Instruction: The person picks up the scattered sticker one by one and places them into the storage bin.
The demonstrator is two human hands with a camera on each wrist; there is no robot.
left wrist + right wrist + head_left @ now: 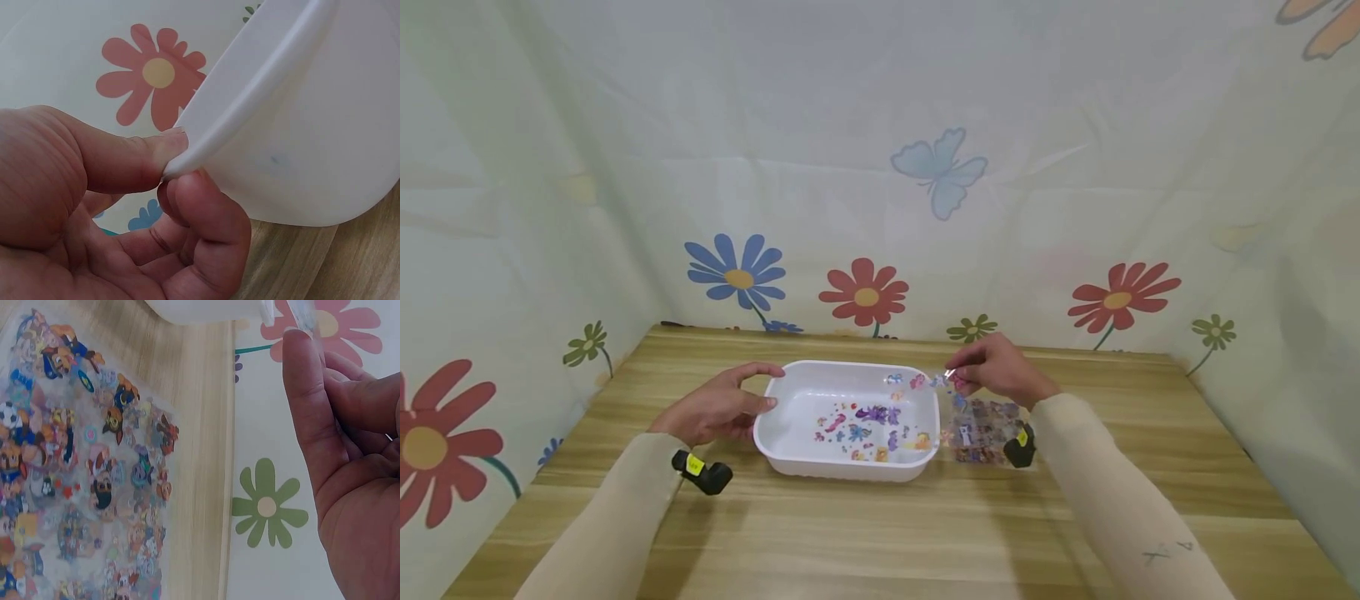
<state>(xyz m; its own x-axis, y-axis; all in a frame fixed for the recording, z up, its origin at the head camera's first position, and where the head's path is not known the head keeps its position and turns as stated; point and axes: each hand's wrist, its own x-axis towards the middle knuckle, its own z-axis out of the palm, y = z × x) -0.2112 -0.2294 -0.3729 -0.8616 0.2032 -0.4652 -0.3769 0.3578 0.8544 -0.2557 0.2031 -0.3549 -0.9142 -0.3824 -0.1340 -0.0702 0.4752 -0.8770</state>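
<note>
On the table sits a white plastic box point(842, 471) with rounded corners. My left hand point(726, 406) grips its left rim; in the left wrist view, thumb and curled forefinger pinch the rim point(250, 94). My right hand point(1000, 367) is above the box's far right corner, pinching the edge of a clear sticker sheet point(917, 382). Small colourful pony-like figures point(859, 432) show across the box's inside and past its right wall; which lie on the sheet and which in the box I cannot tell. In the right wrist view only a sliver of sheet shows at the fingertips.
Right of the box, under my right wrist, lie clear sticker sheets point(988, 425) printed with cartoon dogs, seen closer in the right wrist view. The wooden table point(850, 542) ends at a floral cloth backdrop point(1000, 275) behind the box.
</note>
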